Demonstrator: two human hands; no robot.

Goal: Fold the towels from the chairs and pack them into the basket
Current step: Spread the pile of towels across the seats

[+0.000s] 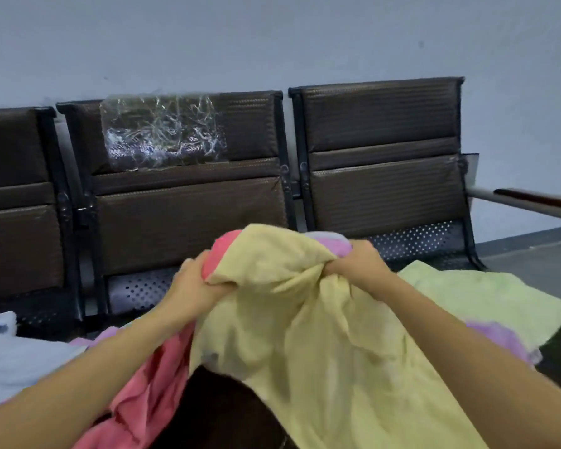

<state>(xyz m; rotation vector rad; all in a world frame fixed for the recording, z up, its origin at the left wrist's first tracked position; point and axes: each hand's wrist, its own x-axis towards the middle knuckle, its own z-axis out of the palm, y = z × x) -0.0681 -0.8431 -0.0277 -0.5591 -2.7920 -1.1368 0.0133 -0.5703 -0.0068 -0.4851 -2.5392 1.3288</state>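
A pale yellow towel [321,335] hangs lifted in front of me over the chair seats. My left hand [191,280] grips its left top edge together with a pink towel [149,393] that droops down to the lower left. My right hand [360,264] grips the yellow towel's right top edge, bunched with a bit of purple towel [337,246]. A light green towel [486,296] lies spread on the right seat, with more purple towel [502,341] beside it. A light blue towel [17,358] lies on the left seat. No basket is in view.
A row of three brown padded chairs [382,176] stands against a grey wall. Crumpled clear plastic [162,131] covers part of the middle backrest. A metal armrest [531,202] juts out at the right, with grey floor behind it.
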